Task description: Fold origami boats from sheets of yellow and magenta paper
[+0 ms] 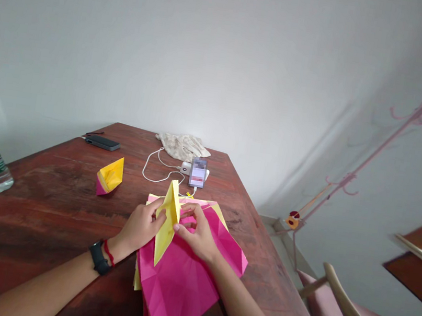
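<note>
Above the pink sheet [184, 286], left hand [141, 229] and right hand [199, 239] pinch the folded yellow paper [164, 238], grip closed.

Soft even daylight, bowed edges, slight blur

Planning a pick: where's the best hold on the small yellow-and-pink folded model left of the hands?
Probably pinch the folded model by its upper yellow point, coming from above, across its flat faces. It stands peak-up on the table, apart from other things, and its wider base looks hollow.
</note>
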Motion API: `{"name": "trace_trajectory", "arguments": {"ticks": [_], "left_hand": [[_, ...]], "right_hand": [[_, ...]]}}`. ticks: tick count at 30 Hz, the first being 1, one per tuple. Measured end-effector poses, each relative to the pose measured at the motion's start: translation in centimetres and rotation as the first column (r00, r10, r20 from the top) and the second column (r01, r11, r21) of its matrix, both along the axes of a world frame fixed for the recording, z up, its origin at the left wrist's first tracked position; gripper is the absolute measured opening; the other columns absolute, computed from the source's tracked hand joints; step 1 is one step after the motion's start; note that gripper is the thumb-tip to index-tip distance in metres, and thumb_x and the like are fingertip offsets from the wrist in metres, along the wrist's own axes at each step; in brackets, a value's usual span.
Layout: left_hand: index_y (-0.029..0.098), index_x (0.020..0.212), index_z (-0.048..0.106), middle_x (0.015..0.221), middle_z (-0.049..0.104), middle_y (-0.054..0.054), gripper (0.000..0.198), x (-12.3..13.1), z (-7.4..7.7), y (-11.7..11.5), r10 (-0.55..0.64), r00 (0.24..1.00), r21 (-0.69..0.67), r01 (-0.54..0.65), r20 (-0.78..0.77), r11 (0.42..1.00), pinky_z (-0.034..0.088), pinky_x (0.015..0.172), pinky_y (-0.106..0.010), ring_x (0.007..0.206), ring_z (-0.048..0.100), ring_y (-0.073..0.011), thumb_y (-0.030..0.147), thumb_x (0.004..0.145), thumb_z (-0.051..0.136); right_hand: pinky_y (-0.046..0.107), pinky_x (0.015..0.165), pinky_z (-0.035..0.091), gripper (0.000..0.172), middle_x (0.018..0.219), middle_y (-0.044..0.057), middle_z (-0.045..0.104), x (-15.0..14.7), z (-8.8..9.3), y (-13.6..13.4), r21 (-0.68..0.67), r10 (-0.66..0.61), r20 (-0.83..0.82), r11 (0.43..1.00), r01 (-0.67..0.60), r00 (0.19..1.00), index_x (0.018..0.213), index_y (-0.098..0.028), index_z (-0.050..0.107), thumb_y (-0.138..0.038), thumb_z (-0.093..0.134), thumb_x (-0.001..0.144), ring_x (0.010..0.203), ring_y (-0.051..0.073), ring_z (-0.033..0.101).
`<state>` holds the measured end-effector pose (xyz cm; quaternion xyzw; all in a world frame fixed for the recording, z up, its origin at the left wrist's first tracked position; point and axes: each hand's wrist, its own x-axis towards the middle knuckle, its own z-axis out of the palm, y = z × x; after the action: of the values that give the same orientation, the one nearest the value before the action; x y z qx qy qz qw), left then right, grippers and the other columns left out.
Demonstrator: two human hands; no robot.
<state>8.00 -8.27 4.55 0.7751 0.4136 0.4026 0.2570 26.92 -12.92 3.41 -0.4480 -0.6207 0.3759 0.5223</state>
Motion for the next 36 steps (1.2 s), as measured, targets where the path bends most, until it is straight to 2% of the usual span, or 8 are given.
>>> {"name": "trace_trajectory", "arguments": {"ticks": [6,11,13,17,21,27,32,36], "left_hand": [[0.022,0.121,0.066,0.083,0.077,-0.005,0.035,-0.3,-0.2,0.0,-0.003,1.000,0.060,0.004,-0.018,0.998,0.045,0.058,-0.023,0.066,0.069,-0.0197,0.028,0.090,0.050],[0.022,0.129,0.063,0.077,0.074,-0.003,0.043,-0.4,-0.3,0.2,0.039,0.999,0.070,-0.036,-0.032,0.997,0.046,0.057,-0.024,0.057,0.064,-0.0164,0.025,0.088,0.051],[0.022,0.129,0.062,0.084,0.076,-0.003,0.044,-0.3,-0.4,0.3,0.037,0.999,0.055,-0.037,-0.005,0.998,0.048,0.059,-0.024,0.059,0.066,-0.0161,0.023,0.087,0.052],[0.024,0.134,0.054,0.114,0.075,-0.007,0.048,0.0,-0.6,0.5,-0.078,0.983,-0.042,0.086,0.164,0.995,0.057,0.075,-0.027,0.090,0.074,-0.0205,0.022,0.086,0.053],[0.021,0.141,0.047,0.132,0.068,-0.011,0.056,0.4,-0.9,0.5,-0.160,0.954,-0.133,0.198,0.252,0.971,0.056,0.092,-0.034,0.118,0.066,-0.0261,0.025,0.086,0.056],[0.022,0.144,0.047,0.136,0.065,-0.010,0.064,0.4,-1.3,0.8,-0.181,0.927,-0.167,0.246,0.330,0.955,0.055,0.097,-0.036,0.127,0.061,-0.0277,0.019,0.081,0.058],[0.022,0.135,0.058,0.138,0.064,-0.008,0.061,0.3,-1.2,1.1,-0.184,0.913,-0.211,0.273,0.363,0.939,0.053,0.099,-0.035,0.123,0.062,-0.0265,0.010,0.076,0.056],[0.021,0.132,0.060,0.137,0.064,-0.009,0.059,0.3,-1.1,1.2,-0.207,0.866,-0.253,0.349,0.455,0.902,0.052,0.099,-0.036,0.120,0.064,-0.0270,0.012,0.074,0.062]], "right_hand": [[0.032,0.075,0.054,0.031,0.114,0.006,0.064,0.3,-0.7,0.5,0.006,-0.024,-0.035,1.000,0.024,0.999,0.117,-0.027,0.056,-0.035,0.064,0.088,0.097,0.021,0.062],[0.028,0.062,0.051,0.023,0.108,0.006,0.065,0.5,-1.4,1.5,0.028,-0.167,-0.028,0.985,0.168,0.985,0.107,-0.024,0.060,-0.029,0.062,0.086,0.078,0.017,0.062],[0.026,0.057,0.048,0.020,0.100,0.005,0.065,0.6,-1.5,1.6,0.025,-0.188,-0.022,0.982,0.189,0.982,0.105,-0.023,0.062,-0.029,0.061,0.086,0.070,0.016,0.060],[0.025,0.054,0.046,0.019,0.096,0.005,0.067,0.5,-1.5,1.5,0.043,-0.170,-0.036,0.984,0.171,0.985,0.104,-0.023,0.064,-0.024,0.058,0.085,0.071,0.017,0.061],[0.024,0.056,0.047,0.026,0.102,0.005,0.069,0.3,-1.6,1.3,0.103,-0.160,0.016,0.982,0.157,0.987,0.105,-0.023,0.067,-0.017,0.057,0.082,0.075,0.017,0.063],[0.025,0.063,0.051,0.033,0.109,0.006,0.069,0.4,-1.8,1.5,0.150,-0.142,0.058,0.980,0.132,0.988,0.110,-0.023,0.067,-0.014,0.056,0.080,0.086,0.018,0.065],[0.025,0.063,0.054,0.031,0.111,0.007,0.070,0.5,-1.7,1.7,0.127,-0.136,0.010,0.983,0.133,0.991,0.112,-0.024,0.069,-0.019,0.059,0.083,0.094,0.021,0.067],[0.026,0.061,0.055,0.025,0.111,0.008,0.070,0.8,-1.7,2.0,0.082,-0.152,-0.113,0.983,0.161,0.982,0.104,-0.023,0.074,-0.025,0.064,0.081,0.092,0.023,0.067]]}}
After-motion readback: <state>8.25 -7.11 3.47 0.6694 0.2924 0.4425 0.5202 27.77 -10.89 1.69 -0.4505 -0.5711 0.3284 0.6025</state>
